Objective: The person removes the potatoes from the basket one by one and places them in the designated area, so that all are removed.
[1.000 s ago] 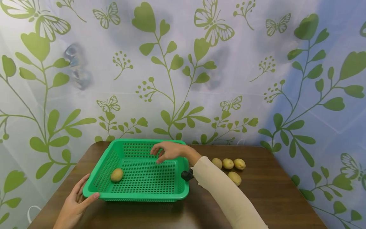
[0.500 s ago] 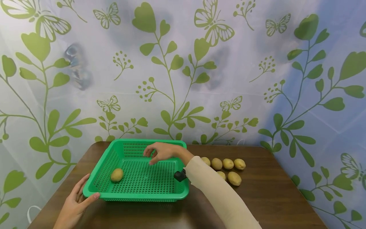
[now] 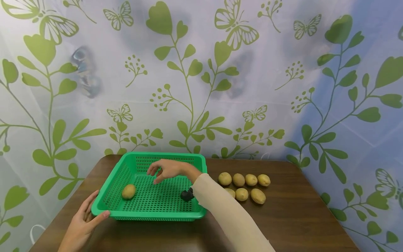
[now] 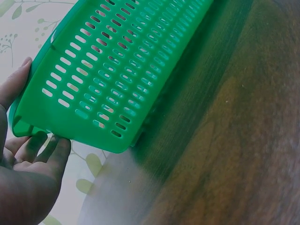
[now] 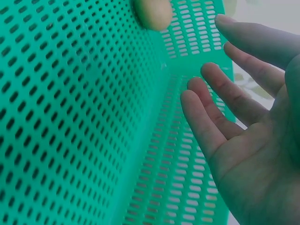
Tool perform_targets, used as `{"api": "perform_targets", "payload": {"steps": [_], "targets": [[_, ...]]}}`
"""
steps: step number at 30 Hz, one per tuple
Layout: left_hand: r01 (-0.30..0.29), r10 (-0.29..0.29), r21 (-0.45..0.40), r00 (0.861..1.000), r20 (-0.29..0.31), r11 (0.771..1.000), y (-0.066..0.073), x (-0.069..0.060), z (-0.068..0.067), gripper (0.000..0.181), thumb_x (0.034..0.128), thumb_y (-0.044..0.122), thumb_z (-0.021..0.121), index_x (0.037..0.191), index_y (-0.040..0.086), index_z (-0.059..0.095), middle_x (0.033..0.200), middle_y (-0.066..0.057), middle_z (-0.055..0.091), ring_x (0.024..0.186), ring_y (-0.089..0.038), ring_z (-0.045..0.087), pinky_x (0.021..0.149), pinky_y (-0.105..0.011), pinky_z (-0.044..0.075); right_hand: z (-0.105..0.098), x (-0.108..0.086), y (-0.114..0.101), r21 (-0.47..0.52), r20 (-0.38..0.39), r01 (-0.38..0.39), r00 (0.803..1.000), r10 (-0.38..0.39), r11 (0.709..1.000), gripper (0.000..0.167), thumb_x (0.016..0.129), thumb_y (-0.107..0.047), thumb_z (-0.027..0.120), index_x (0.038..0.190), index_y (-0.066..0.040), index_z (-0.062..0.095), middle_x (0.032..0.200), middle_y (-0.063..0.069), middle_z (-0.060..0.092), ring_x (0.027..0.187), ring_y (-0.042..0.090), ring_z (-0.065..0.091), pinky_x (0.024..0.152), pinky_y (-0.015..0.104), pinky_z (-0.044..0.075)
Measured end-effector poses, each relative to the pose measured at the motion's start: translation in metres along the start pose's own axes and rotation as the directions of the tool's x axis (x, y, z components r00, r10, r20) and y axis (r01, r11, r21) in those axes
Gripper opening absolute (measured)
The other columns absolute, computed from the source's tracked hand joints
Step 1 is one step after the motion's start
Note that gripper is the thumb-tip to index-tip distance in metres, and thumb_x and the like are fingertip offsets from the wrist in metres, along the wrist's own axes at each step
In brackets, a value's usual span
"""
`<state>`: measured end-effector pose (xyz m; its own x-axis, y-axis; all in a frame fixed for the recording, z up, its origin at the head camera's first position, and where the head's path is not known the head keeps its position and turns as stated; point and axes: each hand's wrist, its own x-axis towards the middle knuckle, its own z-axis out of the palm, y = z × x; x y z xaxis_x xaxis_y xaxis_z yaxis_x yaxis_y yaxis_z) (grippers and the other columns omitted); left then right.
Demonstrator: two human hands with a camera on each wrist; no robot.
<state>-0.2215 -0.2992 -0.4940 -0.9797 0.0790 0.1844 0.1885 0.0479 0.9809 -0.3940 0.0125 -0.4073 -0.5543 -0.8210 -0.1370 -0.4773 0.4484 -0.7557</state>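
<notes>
A green perforated plastic basket (image 3: 151, 215) sits on the table, and one potato (image 3: 128, 191) lies inside it toward the left. My left hand (image 3: 80, 224) grips the basket's near left corner, thumb over the rim and fingers beneath, as the left wrist view also shows. Above the basket's middle hovers my right hand (image 3: 168, 169), its fingers loosely bent and holding nothing. In the right wrist view the right hand (image 5: 248, 108) has spread fingers, apart from the potato (image 5: 154, 13) beyond them.
Several potatoes (image 3: 241, 194) lie in two rows on the brown wooden table (image 3: 292, 210), right of the basket. My right forearm crosses the basket's right rim. Behind the table hangs a patterned curtain (image 3: 201, 87) with green leaves and butterflies.
My right hand has moved left across the basket toward the potato inside. Its sleeve has uncovered more potatoes on the table. My left hand and the basket stay about where they were.
</notes>
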Motion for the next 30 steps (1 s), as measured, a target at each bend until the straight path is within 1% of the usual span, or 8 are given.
{"api": "perform_targets", "payload": {"steps": [4, 10, 13, 19, 22, 25, 28, 30], "targets": [[0.005, -0.005, 0.031, 1.0, -0.002, 1.0, 0.0, -0.003, -0.002, 0.078, 0.103, -0.001, 0.062, 0.166, 0.016, 0.019, 0.14, 0.029, 0.047, 0.119, 0.015, 0.05, 0.086, -0.011, 0.05, 0.01, 0.013, -0.002, 0.008, 0.031, 0.017, 0.999, -0.017, 1.0, 0.04, 0.096, -0.014, 0.077, 0.134, -0.011, 0.065, 0.13, 0.005, 0.062, 0.125, 0.023, 0.058, 0.091, 0.023, 0.052], [0.017, -0.017, 0.105, 1.0, -0.004, 0.994, 0.001, -0.004, -0.004, 0.079, 0.1038, 0.003, 0.063, 0.167, 0.018, 0.017, 0.139, 0.031, 0.045, 0.118, 0.018, 0.047, 0.086, -0.01, 0.05, 0.02, 0.03, -0.004, -0.017, 0.058, 0.018, 0.998, -0.017, 1.0, 0.045, 0.097, -0.014, 0.077, 0.139, -0.008, 0.062, 0.136, 0.01, 0.06, 0.126, 0.022, 0.057, 0.09, 0.021, 0.051], [0.024, -0.024, 0.092, 1.0, 0.005, 0.995, 0.001, -0.002, -0.004, 0.079, 0.1045, 0.004, 0.063, 0.167, 0.019, 0.017, 0.139, 0.03, 0.045, 0.118, 0.016, 0.049, 0.086, -0.011, 0.05, 0.022, 0.039, -0.004, -0.022, 0.07, 0.019, 0.997, -0.017, 1.0, 0.047, 0.098, -0.013, 0.075, 0.141, -0.006, 0.06, 0.138, 0.01, 0.058, 0.127, 0.022, 0.057, 0.091, 0.02, 0.05], [-0.002, 0.002, 0.04, 1.0, 0.011, 0.999, 0.001, 0.001, -0.006, 0.078, 0.1042, 0.001, 0.061, 0.166, 0.018, 0.018, 0.141, 0.027, 0.045, 0.119, 0.014, 0.051, 0.086, -0.013, 0.052, 0.032, 0.061, -0.011, 0.015, 0.106, 0.024, 0.994, -0.026, 1.0, 0.047, 0.098, -0.009, 0.074, 0.142, -0.007, 0.059, 0.139, 0.004, 0.056, 0.127, 0.016, 0.056, 0.092, 0.017, 0.05], [0.004, -0.004, 0.038, 1.0, 0.013, 0.999, 0.001, 0.001, -0.007, 0.079, 0.1043, 0.002, 0.061, 0.167, 0.018, 0.016, 0.142, 0.028, 0.044, 0.119, 0.015, 0.049, 0.086, -0.013, 0.052, 0.04, 0.07, -0.012, -0.014, 0.136, 0.008, 0.991, -0.006, 1.0, 0.052, 0.097, -0.008, 0.075, 0.146, -0.011, 0.057, 0.147, -0.001, 0.051, 0.127, 0.013, 0.057, 0.093, 0.015, 0.048], [0.024, -0.024, 0.111, 1.0, 0.003, 0.994, 0.0, 0.0, -0.007, 0.079, 0.1051, 0.006, 0.062, 0.167, 0.021, 0.015, 0.143, 0.028, 0.041, 0.118, 0.019, 0.047, 0.086, -0.012, 0.051, 0.048, 0.075, -0.011, -0.05, 0.167, -0.037, 0.985, 0.045, 0.998, 0.057, 0.096, -0.009, 0.076, 0.149, -0.018, 0.056, 0.154, -0.009, 0.044, 0.127, 0.01, 0.057, 0.093, 0.014, 0.047], [0.03, -0.03, 0.178, 1.0, -0.005, 0.984, 0.0, 0.0, -0.006, 0.079, 0.1056, 0.009, 0.063, 0.167, 0.023, 0.015, 0.143, 0.028, 0.04, 0.117, 0.021, 0.045, 0.086, -0.011, 0.05, 0.054, 0.078, -0.01, -0.112, 0.19, -0.038, 0.98, 0.059, 0.993, 0.06, 0.096, -0.011, 0.077, 0.151, -0.021, 0.054, 0.156, -0.011, 0.04, 0.133, 0.004, 0.048, 0.095, 0.013, 0.044], [0.029, -0.029, 0.175, 1.0, -0.003, 0.984, -0.001, 0.0, -0.004, 0.079, 0.1055, 0.009, 0.063, 0.167, 0.022, 0.015, 0.144, 0.027, 0.04, 0.118, 0.02, 0.045, 0.086, -0.011, 0.049, 0.056, 0.079, -0.009, -0.171, 0.19, -0.022, 0.98, 0.055, 0.985, 0.06, 0.097, -0.014, 0.076, 0.152, -0.021, 0.054, 0.156, -0.01, 0.038, 0.136, 0.001, 0.041, 0.094, 0.011, 0.043]]}}
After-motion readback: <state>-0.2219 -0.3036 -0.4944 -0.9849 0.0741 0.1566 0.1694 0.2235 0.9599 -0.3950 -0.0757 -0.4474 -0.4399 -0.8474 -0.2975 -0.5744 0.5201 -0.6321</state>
